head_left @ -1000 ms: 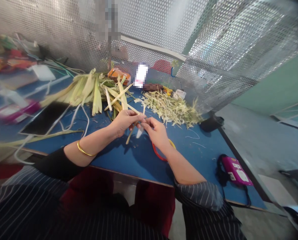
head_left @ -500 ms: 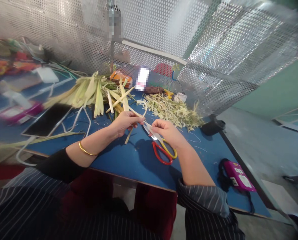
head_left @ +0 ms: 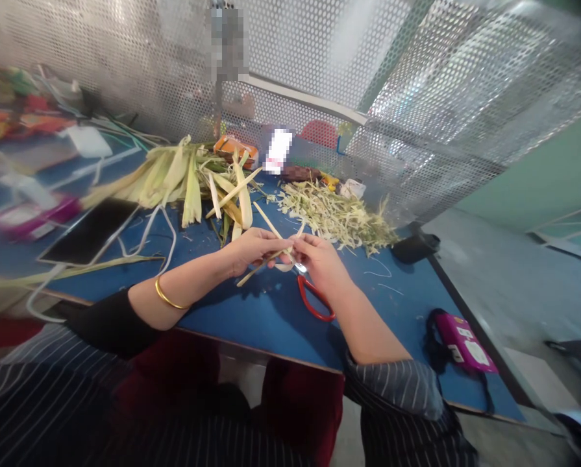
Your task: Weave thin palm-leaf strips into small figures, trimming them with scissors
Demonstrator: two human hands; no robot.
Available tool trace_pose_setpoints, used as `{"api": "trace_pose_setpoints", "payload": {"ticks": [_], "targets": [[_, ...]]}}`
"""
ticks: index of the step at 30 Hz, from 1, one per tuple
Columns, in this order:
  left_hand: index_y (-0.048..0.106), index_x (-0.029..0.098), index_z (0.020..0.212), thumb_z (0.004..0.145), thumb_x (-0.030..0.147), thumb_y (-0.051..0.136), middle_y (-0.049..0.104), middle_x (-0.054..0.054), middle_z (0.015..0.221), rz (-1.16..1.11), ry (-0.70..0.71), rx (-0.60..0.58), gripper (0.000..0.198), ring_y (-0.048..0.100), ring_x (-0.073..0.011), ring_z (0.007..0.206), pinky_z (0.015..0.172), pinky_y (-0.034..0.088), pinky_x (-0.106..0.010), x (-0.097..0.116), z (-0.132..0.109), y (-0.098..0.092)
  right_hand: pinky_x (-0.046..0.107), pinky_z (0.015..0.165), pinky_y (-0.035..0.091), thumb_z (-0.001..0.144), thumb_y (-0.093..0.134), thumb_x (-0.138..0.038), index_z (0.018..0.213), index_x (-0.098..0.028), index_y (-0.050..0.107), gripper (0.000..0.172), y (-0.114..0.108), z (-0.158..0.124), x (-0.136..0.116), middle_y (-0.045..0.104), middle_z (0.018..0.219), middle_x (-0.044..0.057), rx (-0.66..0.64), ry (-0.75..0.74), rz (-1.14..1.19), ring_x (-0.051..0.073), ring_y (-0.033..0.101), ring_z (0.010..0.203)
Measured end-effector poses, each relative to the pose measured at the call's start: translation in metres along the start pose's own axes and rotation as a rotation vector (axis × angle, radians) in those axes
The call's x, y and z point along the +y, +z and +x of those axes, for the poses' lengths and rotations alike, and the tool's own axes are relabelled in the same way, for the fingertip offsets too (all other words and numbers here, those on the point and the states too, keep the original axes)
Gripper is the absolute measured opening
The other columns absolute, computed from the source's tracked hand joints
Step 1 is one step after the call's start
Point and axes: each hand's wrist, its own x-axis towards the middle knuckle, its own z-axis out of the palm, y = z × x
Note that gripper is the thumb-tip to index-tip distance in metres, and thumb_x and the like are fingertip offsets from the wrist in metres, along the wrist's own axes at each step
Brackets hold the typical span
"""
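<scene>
My left hand [head_left: 251, 250] pinches pale palm-leaf strips [head_left: 265, 224] above the blue table [head_left: 251, 311]; a gold bangle sits on that wrist. My right hand [head_left: 319, 259] meets it, fingers closed on the same strips. Red-handled scissors [head_left: 314, 301] lie on the table just under my right hand, partly hidden by it.
A heap of long pale green leaves [head_left: 173, 175] lies at the back left, and a pile of leaf trimmings [head_left: 339, 217] at the back right. A black tablet [head_left: 88, 230], white cables, a pink device [head_left: 463, 340] and a black cup [head_left: 414, 246] lie around. Perforated metal screens stand behind.
My right hand has moved left to meet my left hand on the strips. The scissors' yellow handle, visible half a second ago, is now covered by my right hand.
</scene>
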Motion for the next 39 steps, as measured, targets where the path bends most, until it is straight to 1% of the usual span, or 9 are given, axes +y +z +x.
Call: {"api": "trace_pose_setpoints", "payload": {"ticks": [9,13,15,18,21,25,32,36,39], "targets": [[0.068,0.014,0.059,0.07,0.031,0.067,0.062,-0.005,0.058,0.097,0.089,-0.01,0.02,0.037,-0.0067,0.046,0.046,0.028,-0.022,-0.007,0.003,0.005,0.026,0.057,0.04,0.074,0.062,-0.04,0.066,-0.019,0.055,0.024,0.003,-0.001,0.003,0.052,0.057,-0.003,0.237,-0.23,-0.344,0.01,0.047,0.053],[0.071,0.014,0.069,0.07,0.033,0.065,0.065,-0.005,0.063,0.138,0.082,-0.001,0.02,0.039,-0.0072,0.046,0.047,0.03,-0.022,-0.008,0.002,0.006,0.034,0.078,0.044,0.078,0.06,-0.039,0.094,-0.02,0.06,0.025,-0.001,-0.006,-0.009,0.061,0.089,0.005,0.546,-0.622,-0.679,0.016,0.057,0.08],[0.071,0.014,0.067,0.07,0.034,0.065,0.063,-0.004,0.059,0.171,0.079,-0.031,0.021,0.037,-0.0068,0.045,0.045,0.028,-0.021,-0.008,0.001,0.008,0.037,0.087,0.041,0.08,0.058,-0.037,0.094,-0.022,0.063,0.021,-0.001,-0.008,-0.014,0.061,0.099,0.007,0.439,-0.718,-0.831,0.019,0.056,0.094],[0.069,0.014,0.062,0.072,0.037,0.062,0.06,-0.003,0.055,0.237,0.093,-0.054,0.026,0.035,-0.0066,0.044,0.045,0.026,-0.021,-0.009,-0.001,0.011,0.035,0.079,0.044,0.081,0.057,-0.039,0.075,-0.021,0.066,0.021,0.003,-0.01,-0.015,0.064,0.083,0.004,0.112,-0.53,-0.824,0.018,0.058,0.083],[0.072,0.015,0.067,0.074,0.038,0.06,0.061,-0.002,0.057,0.252,0.088,-0.053,0.027,0.038,-0.0071,0.046,0.046,0.027,-0.021,-0.009,-0.001,0.013,0.028,0.056,0.043,0.077,0.06,-0.04,0.069,-0.019,0.061,0.023,0.007,-0.011,-0.012,0.058,0.061,-0.001,0.007,-0.242,-0.543,0.013,0.052,0.055],[0.074,0.015,0.075,0.072,0.035,0.063,0.06,-0.001,0.054,0.207,0.059,-0.087,0.022,0.039,-0.0072,0.046,0.046,0.028,-0.021,-0.007,-0.002,0.015,0.025,0.046,0.038,0.072,0.065,-0.038,0.063,-0.02,0.054,0.023,0.009,-0.012,-0.009,0.055,0.059,-0.002,0.066,-0.185,-0.309,0.01,0.046,0.048],[0.074,0.017,0.068,0.071,0.031,0.065,0.056,-0.001,0.05,0.19,0.05,-0.178,0.017,0.042,-0.0084,0.047,0.045,0.028,-0.022,-0.004,-0.006,0.017,0.029,0.068,0.044,0.077,0.059,-0.036,0.067,-0.02,0.057,0.019,0.01,-0.011,-0.002,0.063,0.073,0.0,0.154,-0.371,-0.474,0.014,0.056,0.068],[0.073,0.015,0.078,0.073,0.039,0.064,0.055,0.0,0.054,0.042,0.038,-0.087,0.025,0.031,-0.0051,0.042,0.041,0.019,-0.022,-0.003,-0.004,0.01,0.034,0.083,0.042,0.081,0.056,-0.037,0.08,-0.021,0.063,0.018,0.0,-0.009,-0.011,0.064,0.087,0.004,0.413,-0.591,-0.708,0.018,0.057,0.087],[0.072,0.015,0.081,0.076,0.042,0.062,0.056,-0.001,0.061,-0.071,0.077,0.024,0.029,0.03,-0.0038,0.041,0.039,0.016,-0.022,-0.001,-0.002,0.005,0.034,0.08,0.043,0.082,0.053,-0.045,0.073,-0.019,0.063,0.029,-0.007,-0.005,-0.016,0.063,0.078,0.005,0.532,-0.547,-0.661,0.018,0.058,0.081]]}}
